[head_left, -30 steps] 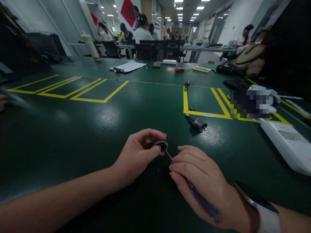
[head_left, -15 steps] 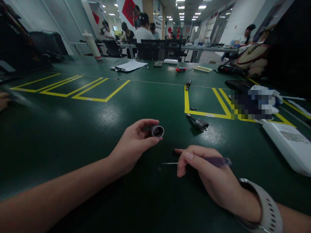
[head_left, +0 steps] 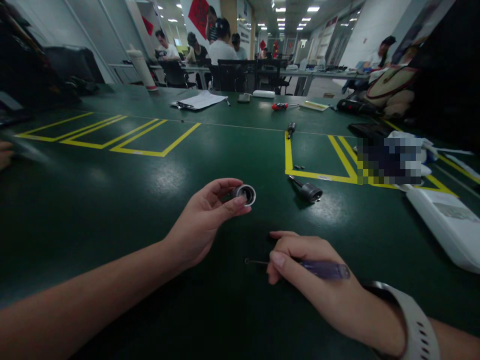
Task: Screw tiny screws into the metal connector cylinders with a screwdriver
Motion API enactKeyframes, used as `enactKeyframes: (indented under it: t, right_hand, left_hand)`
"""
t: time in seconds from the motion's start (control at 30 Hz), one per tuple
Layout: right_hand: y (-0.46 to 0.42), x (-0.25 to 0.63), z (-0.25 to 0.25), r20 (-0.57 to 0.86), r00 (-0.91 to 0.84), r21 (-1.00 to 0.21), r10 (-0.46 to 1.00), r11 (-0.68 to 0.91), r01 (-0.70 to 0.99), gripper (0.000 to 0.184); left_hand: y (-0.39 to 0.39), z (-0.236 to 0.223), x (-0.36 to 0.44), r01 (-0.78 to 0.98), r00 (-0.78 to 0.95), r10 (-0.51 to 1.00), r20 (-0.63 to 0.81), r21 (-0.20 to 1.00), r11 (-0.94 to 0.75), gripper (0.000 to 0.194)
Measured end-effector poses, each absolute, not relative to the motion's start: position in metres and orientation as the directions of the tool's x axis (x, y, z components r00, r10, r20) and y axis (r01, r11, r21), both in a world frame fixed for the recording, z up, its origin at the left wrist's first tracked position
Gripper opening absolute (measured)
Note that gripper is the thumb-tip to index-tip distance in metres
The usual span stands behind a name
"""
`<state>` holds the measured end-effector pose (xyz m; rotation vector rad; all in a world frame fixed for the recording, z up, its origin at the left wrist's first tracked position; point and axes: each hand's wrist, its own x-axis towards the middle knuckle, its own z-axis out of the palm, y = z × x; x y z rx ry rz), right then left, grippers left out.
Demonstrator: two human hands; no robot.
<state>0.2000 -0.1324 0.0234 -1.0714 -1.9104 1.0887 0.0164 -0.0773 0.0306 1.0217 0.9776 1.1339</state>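
My left hand [head_left: 213, 215] is closed around a hollow grey metal cup-shaped part [head_left: 250, 194], its open end turned toward me and the thumb over its rim. Just above the table, my right hand [head_left: 303, 265] grips a screwdriver with a translucent purple handle [head_left: 328, 270]. The thin shaft [head_left: 258, 262] points left, and its tip meets a tiny dark ring-like piece [head_left: 246, 261] on the green tabletop. Beyond my right hand lies a dark metal part with a narrow shank [head_left: 310, 192].
Yellow tape [head_left: 322, 177] marks boxes on the table, with small metal bits [head_left: 299, 167] inside one. Another shanked part [head_left: 291, 130] and a red screwdriver [head_left: 279, 106] lie farther back. A white case [head_left: 446, 225] is at right; a clipboard with paper [head_left: 202, 100] is behind. Someone's hand [head_left: 5, 155] shows at far left.
My right hand has lowered and shifted slightly left, bringing the screwdriver tip onto the tiny ring. My left hand has raised the cup-shaped part a little and its thumb has moved onto the rim.
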Motion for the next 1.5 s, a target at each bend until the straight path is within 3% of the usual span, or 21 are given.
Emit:
enactKeyframes:
  t: [0.2,0.37,0.57,1.03,1.2,1.5]
  right_hand:
    - [-0.132,0.206,0.023,0.373,-0.486,-0.615,0.790,0.603,0.508,0.022]
    - [-0.125,0.207,0.017,0.450,-0.429,-0.578,0.783,0.622,0.528,0.017]
    - [-0.130,0.209,0.018,0.632,-0.432,-0.486,0.643,0.763,0.426,0.012]
    - [-0.129,0.203,0.019,0.578,-0.504,-0.450,0.642,0.766,0.460,0.008]
    - [-0.131,0.201,0.017,0.596,-0.507,-0.423,0.623,0.780,0.461,0.008]
    - [-0.133,0.200,0.016,0.628,-0.496,-0.376,0.600,0.792,0.482,0.008]
  left_hand:
    - [-0.079,0.032,0.018,-0.269,0.155,0.983,-0.094,0.954,0.134,0.023]
    - [-0.079,0.031,0.015,-0.152,0.173,0.978,-0.117,0.978,0.144,0.025]
    - [-0.080,0.028,0.015,-0.086,0.206,0.970,-0.126,0.986,0.146,0.027]
    - [-0.088,0.025,0.017,0.051,0.266,0.961,-0.078,0.996,0.067,0.024]
    - [-0.089,0.025,0.018,0.067,0.231,0.972,-0.045,0.997,0.030,0.017]
    - [-0.091,0.030,0.021,0.094,0.200,0.977,-0.069,0.994,0.051,0.023]
